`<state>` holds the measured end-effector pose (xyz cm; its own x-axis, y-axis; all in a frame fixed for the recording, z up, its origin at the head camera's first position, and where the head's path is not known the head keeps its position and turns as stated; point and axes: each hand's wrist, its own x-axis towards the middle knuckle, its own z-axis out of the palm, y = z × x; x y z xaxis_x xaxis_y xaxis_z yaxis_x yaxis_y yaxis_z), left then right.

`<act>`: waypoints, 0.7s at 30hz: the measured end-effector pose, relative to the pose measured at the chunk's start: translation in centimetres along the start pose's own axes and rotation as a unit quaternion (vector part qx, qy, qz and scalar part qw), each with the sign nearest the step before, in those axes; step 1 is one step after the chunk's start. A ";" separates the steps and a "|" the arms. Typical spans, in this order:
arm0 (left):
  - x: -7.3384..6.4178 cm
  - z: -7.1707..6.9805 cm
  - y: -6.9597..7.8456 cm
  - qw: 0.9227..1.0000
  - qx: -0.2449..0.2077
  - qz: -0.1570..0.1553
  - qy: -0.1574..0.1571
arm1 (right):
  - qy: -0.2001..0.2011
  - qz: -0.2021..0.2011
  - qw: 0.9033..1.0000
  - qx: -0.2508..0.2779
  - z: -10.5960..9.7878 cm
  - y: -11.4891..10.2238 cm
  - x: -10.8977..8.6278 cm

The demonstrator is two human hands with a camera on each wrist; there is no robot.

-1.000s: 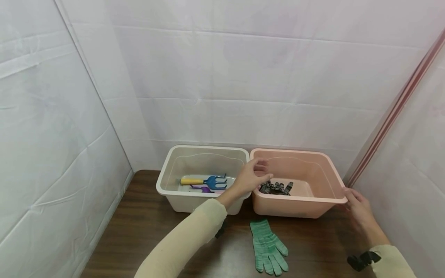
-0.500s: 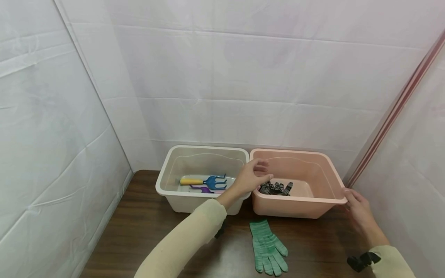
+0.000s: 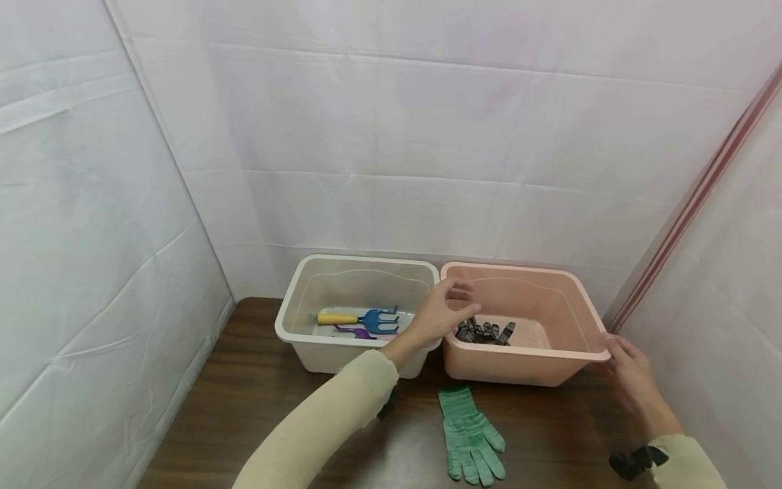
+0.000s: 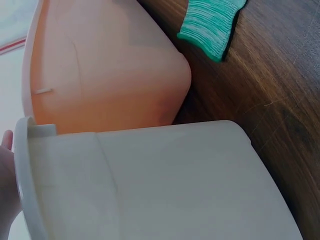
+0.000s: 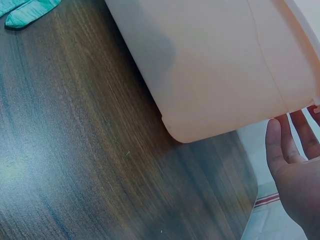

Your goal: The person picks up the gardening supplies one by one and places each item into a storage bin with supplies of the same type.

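Note:
My left hand (image 3: 441, 311) hovers over the adjoining rims of the white plastic bin (image 3: 357, 341) and the pink plastic bin (image 3: 510, 352). Its fingers are loosely bent, thumb apart, with nothing seen between them. My right hand (image 3: 632, 370) grips the pink bin's right rim near the front corner; in the right wrist view its fingers (image 5: 289, 142) reach against the bin's outer side. Inside the pink bin lies a black-and-grey striped glove (image 3: 485, 332), partly hidden by the front wall. The white bin holds a blue hand fork (image 3: 379, 320) with a yellow handle and a purple tool (image 3: 360, 333).
A green knitted glove (image 3: 472, 435) lies flat on the dark wooden table (image 3: 244, 407), in front of the pink bin. White sheeting (image 3: 366, 136) hangs behind the bins and along both sides. Both bins stand side by side near the back sheet.
The view has shifted very slightly. Both hands, the bins and the gloves otherwise stay as they were.

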<state>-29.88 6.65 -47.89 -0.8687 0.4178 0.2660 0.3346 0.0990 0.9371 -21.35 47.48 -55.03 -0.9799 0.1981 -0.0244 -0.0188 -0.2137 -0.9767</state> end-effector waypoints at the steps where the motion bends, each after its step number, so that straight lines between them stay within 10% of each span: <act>1: 0.0 0.0 0.1 1.000 -0.002 0.001 0.003 | 0.001 -0.001 1.000 0.000 -0.1 0.0 0.0; 21: -4.7 -1.1 3.5 0.995 0.008 0.000 -0.102 | 0.014 -0.012 1.000 -0.006 0.6 -0.2 -0.1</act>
<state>-25.02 4.06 -45.66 -0.7766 0.5928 0.2131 0.3421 0.1129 0.9328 -21.31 46.96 -54.75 -0.9732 0.2301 -0.0065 -0.0400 -0.1969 -0.9796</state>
